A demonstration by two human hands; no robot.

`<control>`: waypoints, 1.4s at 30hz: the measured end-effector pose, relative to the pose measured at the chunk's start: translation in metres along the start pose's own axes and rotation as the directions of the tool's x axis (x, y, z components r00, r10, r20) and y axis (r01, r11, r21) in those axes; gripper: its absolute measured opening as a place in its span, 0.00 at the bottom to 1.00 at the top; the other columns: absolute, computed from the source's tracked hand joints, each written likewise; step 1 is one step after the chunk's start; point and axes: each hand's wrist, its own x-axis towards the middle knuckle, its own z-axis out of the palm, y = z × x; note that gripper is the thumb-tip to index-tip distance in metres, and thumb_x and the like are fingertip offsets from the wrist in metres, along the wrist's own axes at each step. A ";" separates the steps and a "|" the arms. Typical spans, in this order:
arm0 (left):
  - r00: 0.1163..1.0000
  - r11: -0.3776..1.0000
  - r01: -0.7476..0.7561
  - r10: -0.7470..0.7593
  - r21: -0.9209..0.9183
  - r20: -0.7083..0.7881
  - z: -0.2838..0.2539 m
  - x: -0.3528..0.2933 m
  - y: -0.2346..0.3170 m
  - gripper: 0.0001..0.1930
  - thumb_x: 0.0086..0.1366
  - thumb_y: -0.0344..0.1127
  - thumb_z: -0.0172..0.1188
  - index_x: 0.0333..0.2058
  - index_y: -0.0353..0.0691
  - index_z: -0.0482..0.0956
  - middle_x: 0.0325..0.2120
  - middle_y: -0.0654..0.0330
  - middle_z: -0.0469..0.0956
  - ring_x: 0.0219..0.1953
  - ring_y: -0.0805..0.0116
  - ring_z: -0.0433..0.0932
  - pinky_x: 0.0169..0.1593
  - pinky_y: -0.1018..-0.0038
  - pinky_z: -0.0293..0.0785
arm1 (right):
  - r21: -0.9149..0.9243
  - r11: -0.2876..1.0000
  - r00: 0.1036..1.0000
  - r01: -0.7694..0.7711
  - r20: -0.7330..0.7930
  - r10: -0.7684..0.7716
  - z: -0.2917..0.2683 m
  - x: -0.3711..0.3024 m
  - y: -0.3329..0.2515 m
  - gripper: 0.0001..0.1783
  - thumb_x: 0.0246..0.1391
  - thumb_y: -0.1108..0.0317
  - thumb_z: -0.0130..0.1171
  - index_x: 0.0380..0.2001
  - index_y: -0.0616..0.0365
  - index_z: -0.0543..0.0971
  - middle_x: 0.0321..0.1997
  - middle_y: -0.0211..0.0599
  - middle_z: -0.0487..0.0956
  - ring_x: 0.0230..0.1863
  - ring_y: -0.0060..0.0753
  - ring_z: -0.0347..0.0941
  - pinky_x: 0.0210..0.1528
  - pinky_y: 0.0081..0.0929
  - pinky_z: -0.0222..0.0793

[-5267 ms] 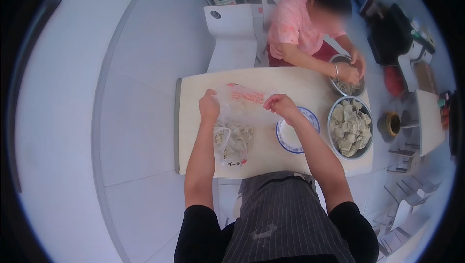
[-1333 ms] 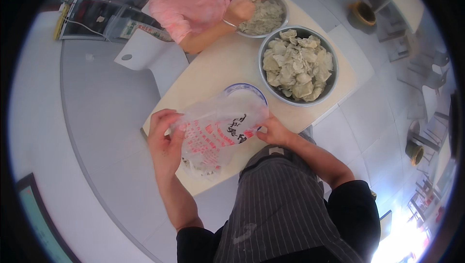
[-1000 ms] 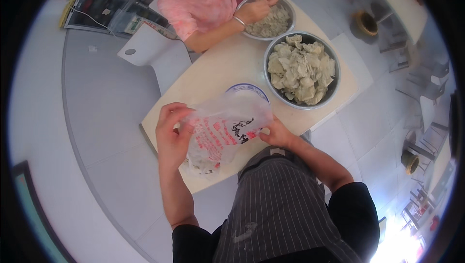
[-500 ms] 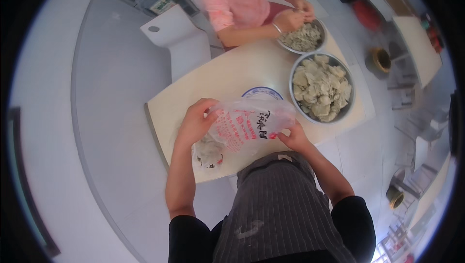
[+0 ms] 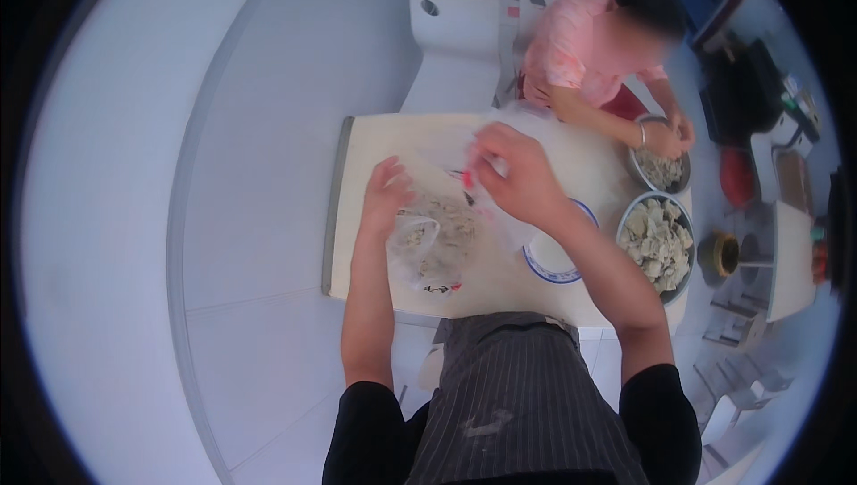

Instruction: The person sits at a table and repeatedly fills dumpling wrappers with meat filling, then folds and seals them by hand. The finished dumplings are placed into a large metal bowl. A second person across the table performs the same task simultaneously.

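My right hand (image 5: 518, 171) is closed on a thin translucent plastic bag (image 5: 507, 228) with red print, above the middle of the table; motion blurs the bag's outline. To its left, my left hand (image 5: 386, 199) has its fingers stretched out and somewhat blurred, with nothing seen in them. Just beside and below that hand lies a second clear plastic bag (image 5: 446, 248) with greyish-beige pieces inside, its mouth partly gathered. A white plate (image 5: 552, 257) with a blue patterned rim sits under my right forearm, partly hidden by the forearm and the held bag.
A large metal bowl (image 5: 689, 281) of pale flat pieces stands at the table's right end, with a smaller bowl (image 5: 683, 186) behind it. A person in pink (image 5: 571, 52) works over the smaller bowl. White chairs (image 5: 455, 30) stand beyond the pale table (image 5: 366, 150).
My left hand has let go of the printed bag. My right hand has swung it left and away over the table. The view has turned left, uncovering more of the filled bag.
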 end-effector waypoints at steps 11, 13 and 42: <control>0.923 0.949 -0.306 0.316 0.079 -0.218 -0.097 -0.011 -0.025 0.26 0.61 0.32 0.60 0.56 0.36 0.64 0.53 0.53 0.69 0.51 0.66 0.71 0.49 0.69 0.74 | -0.070 0.997 0.966 -0.013 0.257 0.031 0.215 0.084 0.000 0.13 0.40 0.81 0.55 0.33 0.57 0.78 0.47 0.51 0.72 0.51 0.52 0.68 0.52 0.40 0.67; 0.934 0.983 -0.184 0.176 0.006 -0.310 -0.143 0.024 -0.083 0.26 0.57 0.29 0.62 0.54 0.34 0.64 0.51 0.53 0.71 0.48 0.67 0.72 0.46 0.70 0.76 | -0.139 0.989 0.991 0.057 0.127 -0.040 0.237 0.054 -0.012 0.17 0.40 0.81 0.54 0.38 0.57 0.78 0.55 0.55 0.67 0.58 0.56 0.62 0.57 0.41 0.63; 0.977 0.516 -0.058 0.207 0.855 -0.059 0.021 -0.028 -0.132 0.17 0.58 0.36 0.57 0.44 0.35 0.73 0.25 0.47 0.77 0.31 0.46 0.76 0.40 0.59 0.72 | 0.833 0.067 0.157 -0.549 0.024 0.987 -0.001 -0.328 0.147 0.26 0.53 0.82 0.47 0.57 0.56 0.63 0.49 0.43 0.74 0.44 0.44 0.78 0.38 0.40 0.82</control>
